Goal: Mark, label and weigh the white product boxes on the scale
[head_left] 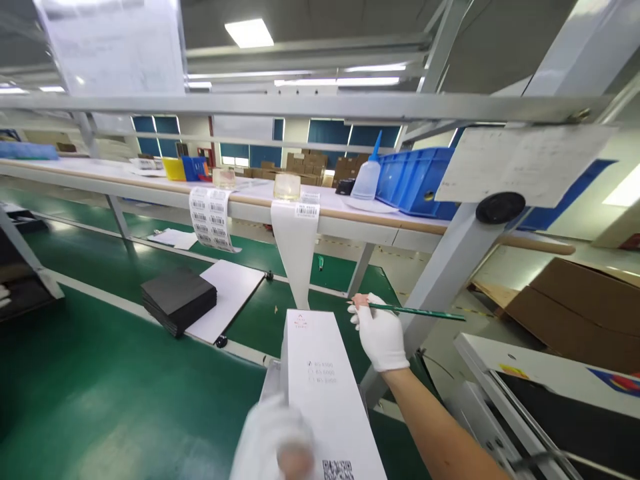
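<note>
One slim green pencil (425, 311) is pinched in your white-gloved right hand (383, 333); white-gloved left hand (273, 433) blurred, grip undetermined. Steady the white cardboard box (323, 350) before contact.

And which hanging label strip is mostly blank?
The right-hand strip, beyond the white box: bare below the barcode at its top. The left-hand strip is covered in printed barcodes.
</note>
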Demonstrator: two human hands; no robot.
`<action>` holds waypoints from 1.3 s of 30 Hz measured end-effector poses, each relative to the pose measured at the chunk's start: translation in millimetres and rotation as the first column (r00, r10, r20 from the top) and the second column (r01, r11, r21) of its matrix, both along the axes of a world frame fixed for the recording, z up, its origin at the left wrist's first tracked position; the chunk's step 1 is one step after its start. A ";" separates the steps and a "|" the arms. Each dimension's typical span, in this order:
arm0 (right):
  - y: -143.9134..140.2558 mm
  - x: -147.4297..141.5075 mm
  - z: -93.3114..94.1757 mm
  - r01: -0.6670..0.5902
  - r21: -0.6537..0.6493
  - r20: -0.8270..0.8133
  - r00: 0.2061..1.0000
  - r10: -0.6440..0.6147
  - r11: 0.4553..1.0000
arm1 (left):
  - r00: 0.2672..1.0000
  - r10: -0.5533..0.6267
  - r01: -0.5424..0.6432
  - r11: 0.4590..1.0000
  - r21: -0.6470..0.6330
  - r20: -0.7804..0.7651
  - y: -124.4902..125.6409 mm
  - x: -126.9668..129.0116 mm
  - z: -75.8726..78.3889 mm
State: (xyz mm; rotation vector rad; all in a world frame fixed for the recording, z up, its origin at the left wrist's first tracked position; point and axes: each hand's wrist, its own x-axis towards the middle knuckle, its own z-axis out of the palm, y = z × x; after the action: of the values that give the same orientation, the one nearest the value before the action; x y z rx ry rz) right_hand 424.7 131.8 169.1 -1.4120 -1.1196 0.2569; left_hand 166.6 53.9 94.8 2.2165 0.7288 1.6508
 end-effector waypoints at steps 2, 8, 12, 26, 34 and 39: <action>3.3 3.1 18.6 -0.010 0.086 0.082 0.997 0.003 0.996 | 0.999 0.042 -0.042 0.996 0.081 -0.004 52.8 1.2 45.5; 40.7 -4.7 103.0 -0.136 0.393 0.656 0.734 -0.174 0.909 | 0.896 0.444 -0.429 0.862 0.270 0.007 215.8 24.7 201.7; 71.5 -13.1 150.2 -0.053 0.423 0.849 0.371 -0.376 0.904 | 0.844 0.532 -0.505 0.831 0.233 -0.066 260.1 38.9 222.0; 86.8 -35.9 162.9 -0.125 0.485 0.874 0.029 -0.486 0.865 | 0.710 0.601 -0.582 0.794 0.174 -0.368 248.5 36.9 226.6; 94.1 -32.8 158.7 -0.058 0.448 0.889 0.132 -0.438 0.892 | 0.651 0.615 -0.616 0.770 0.164 -0.445 239.7 40.3 235.3; 93.5 -31.5 159.6 -0.131 0.492 0.871 0.072 -0.487 0.861 | 0.633 0.624 -0.623 0.762 0.177 -0.459 235.2 39.5 238.7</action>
State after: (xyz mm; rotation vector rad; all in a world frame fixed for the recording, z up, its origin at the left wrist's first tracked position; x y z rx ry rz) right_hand 393.2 225.4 328.7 -1.1405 -1.8866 -1.4187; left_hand 206.1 289.1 333.5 2.5889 1.8188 1.2752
